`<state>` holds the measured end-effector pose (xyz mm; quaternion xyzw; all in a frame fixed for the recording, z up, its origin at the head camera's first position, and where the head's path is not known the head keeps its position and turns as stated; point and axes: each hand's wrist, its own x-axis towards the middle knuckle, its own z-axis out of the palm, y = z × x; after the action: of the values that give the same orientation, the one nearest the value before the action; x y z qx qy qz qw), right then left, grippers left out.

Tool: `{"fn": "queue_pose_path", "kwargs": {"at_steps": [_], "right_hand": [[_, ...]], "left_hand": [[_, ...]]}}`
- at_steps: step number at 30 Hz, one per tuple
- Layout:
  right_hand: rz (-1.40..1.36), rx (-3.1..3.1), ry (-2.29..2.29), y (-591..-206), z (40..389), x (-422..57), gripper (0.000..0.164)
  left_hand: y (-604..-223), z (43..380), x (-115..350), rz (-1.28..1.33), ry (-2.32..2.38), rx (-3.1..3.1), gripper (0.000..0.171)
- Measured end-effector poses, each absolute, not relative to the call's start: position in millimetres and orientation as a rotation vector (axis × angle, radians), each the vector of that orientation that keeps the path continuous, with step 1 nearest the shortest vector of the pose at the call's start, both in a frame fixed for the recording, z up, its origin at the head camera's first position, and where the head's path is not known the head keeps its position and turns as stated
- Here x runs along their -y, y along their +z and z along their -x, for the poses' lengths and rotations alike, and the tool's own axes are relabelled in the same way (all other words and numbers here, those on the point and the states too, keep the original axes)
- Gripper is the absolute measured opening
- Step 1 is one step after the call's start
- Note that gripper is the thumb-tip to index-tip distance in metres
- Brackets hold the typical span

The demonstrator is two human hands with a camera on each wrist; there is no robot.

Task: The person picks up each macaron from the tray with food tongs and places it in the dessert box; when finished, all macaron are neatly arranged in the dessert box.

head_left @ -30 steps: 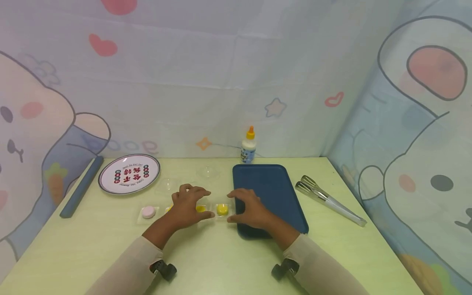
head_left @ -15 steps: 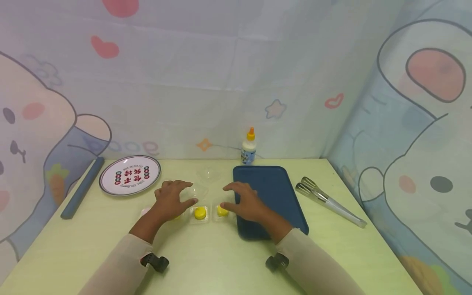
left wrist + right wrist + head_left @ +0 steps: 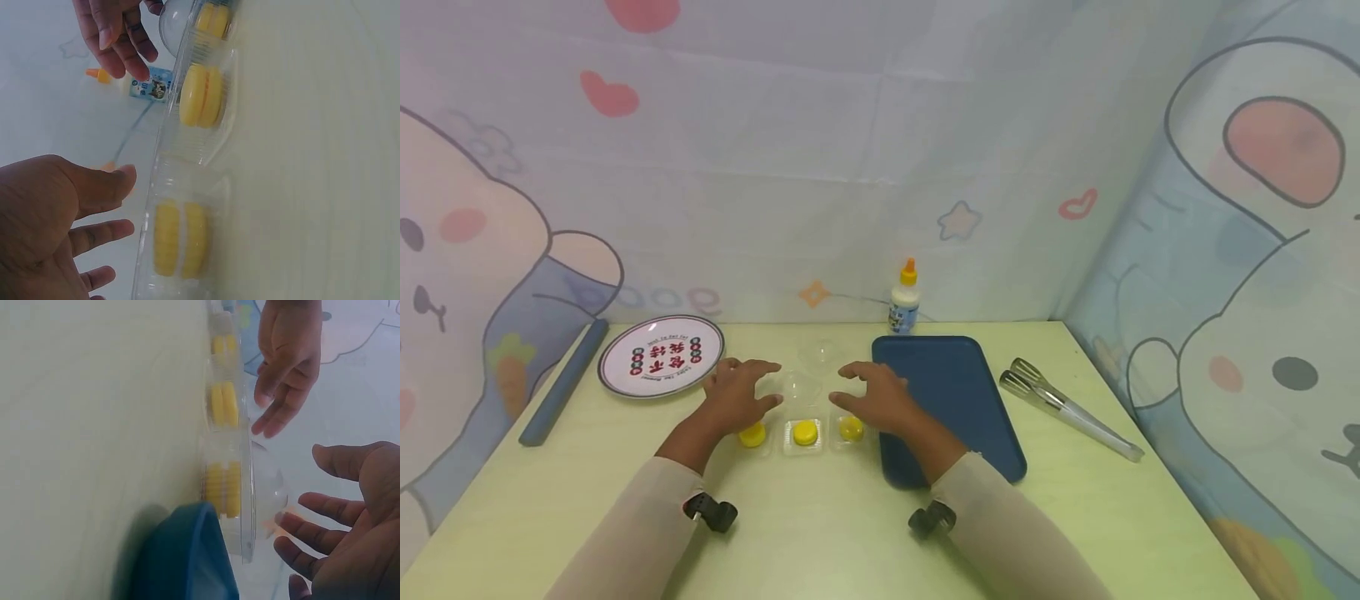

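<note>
You're at a desk (image 3: 820,525) in what looks like a makeshift booth, cartoon-printed curtains (image 3: 790,167) hung left, right and far.

The left forearm (image 3: 640,525) and right forearm (image 3: 1011,525), both in long beige cloth sleeves, stretch forward and slant inward, a small black camera (image 3: 720,516) strapped at each wrist. Ahead of them, the bare left grip (image 3: 736,398) and bare right grip (image 3: 883,400) face one another, near but not touching, fingers gently bent, thumbs spread apart from them on the side nearer the person's body.
</note>
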<state>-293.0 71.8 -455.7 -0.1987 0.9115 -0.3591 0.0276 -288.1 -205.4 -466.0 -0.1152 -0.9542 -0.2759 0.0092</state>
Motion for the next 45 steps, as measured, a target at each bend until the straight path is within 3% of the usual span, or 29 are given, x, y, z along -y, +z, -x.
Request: {"fn": "queue_pose_path", "kwargs": {"at_steps": [24, 45], "right_hand": [[0.558, -2.806, -0.791, -456, 313, -30, 0.050], [0.668, -2.827, -0.892, -459, 317, -24, 0.052]], "left_hand": [[-470, 299, 202, 0.322, -0.777, 3.056, 0.054], [-458, 295, 205, 0.334, -0.836, 2.900, 0.044]]}}
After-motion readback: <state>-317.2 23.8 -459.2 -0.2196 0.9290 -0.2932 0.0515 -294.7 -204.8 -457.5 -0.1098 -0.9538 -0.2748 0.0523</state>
